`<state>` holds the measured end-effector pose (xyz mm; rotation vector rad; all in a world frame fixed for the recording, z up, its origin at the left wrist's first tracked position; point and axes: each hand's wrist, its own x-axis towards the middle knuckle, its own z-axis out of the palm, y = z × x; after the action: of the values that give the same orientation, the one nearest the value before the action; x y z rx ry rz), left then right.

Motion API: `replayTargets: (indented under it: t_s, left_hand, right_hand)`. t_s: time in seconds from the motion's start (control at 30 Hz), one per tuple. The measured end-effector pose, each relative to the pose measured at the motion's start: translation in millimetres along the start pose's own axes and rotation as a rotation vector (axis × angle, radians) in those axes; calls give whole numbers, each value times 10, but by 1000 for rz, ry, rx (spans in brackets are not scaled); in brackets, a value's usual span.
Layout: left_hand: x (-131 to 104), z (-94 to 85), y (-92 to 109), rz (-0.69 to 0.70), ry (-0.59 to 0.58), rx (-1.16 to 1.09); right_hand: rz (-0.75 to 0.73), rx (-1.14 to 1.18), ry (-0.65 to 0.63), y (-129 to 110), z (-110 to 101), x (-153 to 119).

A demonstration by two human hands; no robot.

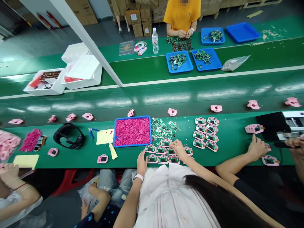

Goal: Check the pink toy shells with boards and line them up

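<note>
Green worktable (78, 155) spans the view, bearing a blue tray (115, 133) of magenta pieces, then a loose heap of circuit boards (161, 129) just right of it. Nearer, the right forearm slants inward and the right hand (178, 149) arches palm-down over pink casings (162, 159), fingertips bent low; whether they pinch one is unclear. The left hand (142, 163) points forward beside the leftmost casings, fingers close together, its grip impossible to tell.

Pink plastic casings (152, 159) are laid flat in close rows on the green worktop (133, 157). Green circuit boards (161, 159) are seated inside them.
</note>
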<state>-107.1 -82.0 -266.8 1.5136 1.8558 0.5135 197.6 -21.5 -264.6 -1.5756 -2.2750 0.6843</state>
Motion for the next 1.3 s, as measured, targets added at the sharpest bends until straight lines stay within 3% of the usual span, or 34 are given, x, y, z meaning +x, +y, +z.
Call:
replayTargets:
  t_s: [0.2, 0.37, 0.53, 0.67, 1.0, 1.17, 1.3]
  left_hand:
    - [-18, 41, 46, -187, 96, -126]
    - [10, -21, -70, -422, 182, -235]
    - [112, -208, -270, -563, 279, -245]
    - [262, -316, -357, -591, 284, -200]
    - [300, -257, -268, -445, 250, -33]
    - [281, -301, -310, -437, 256, -14]
    - [160, -411, -341, -385, 276, 21]
  right_hand:
    - [-208, 46, -163, -605, 402, 321]
    - [-364, 101, -281, -1173, 725, 636]
    - [-438, 167, -338, -1363, 790, 770]
    - [-368, 198, -324, -1108, 602, 591]
    - [55, 197, -107, 34, -191, -217]
    - [213, 148, 94, 251, -360, -344]
    - [269, 134, 235, 341, -326, -440]
